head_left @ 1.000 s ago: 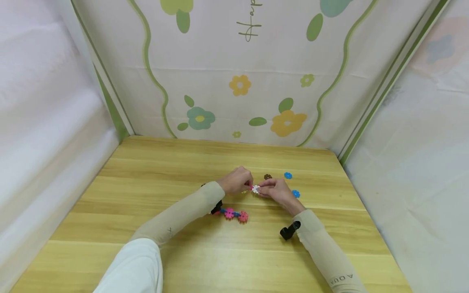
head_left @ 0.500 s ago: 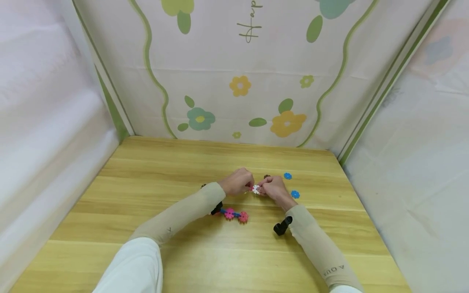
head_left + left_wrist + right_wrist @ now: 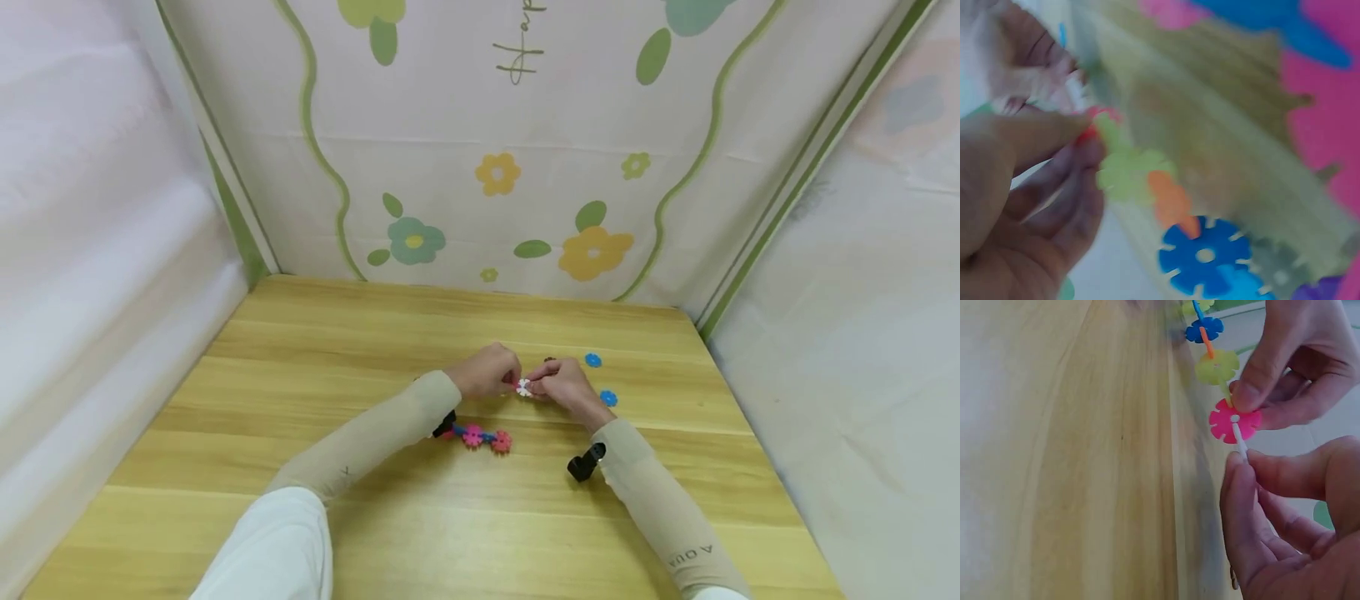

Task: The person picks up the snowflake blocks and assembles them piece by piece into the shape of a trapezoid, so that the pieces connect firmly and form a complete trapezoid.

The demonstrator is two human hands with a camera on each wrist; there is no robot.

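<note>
In the right wrist view, my left hand pinches a pink notched flower disc between thumb and fingers. My right hand pinches a white disc, seen edge-on, its edge set against the pink one's slots. From the pink disc a chain runs away: a yellow-green disc, an orange one edge-on, then a dark blue disc and more beyond. In the left wrist view the blue disc is followed by light blue and purple pieces. The head view shows both hands meeting over the table.
A second joined chain with pink and blue discs lies nearer me, partly behind the left forearm. Two loose blue discs and a brown disc lie beyond and beside the right hand. A printed cloth wall rises behind the table.
The right hand's wrist has swung inward and back out slightly, fingers staying at the white disc. The left hand has stayed almost still. The head view has shifted a little.
</note>
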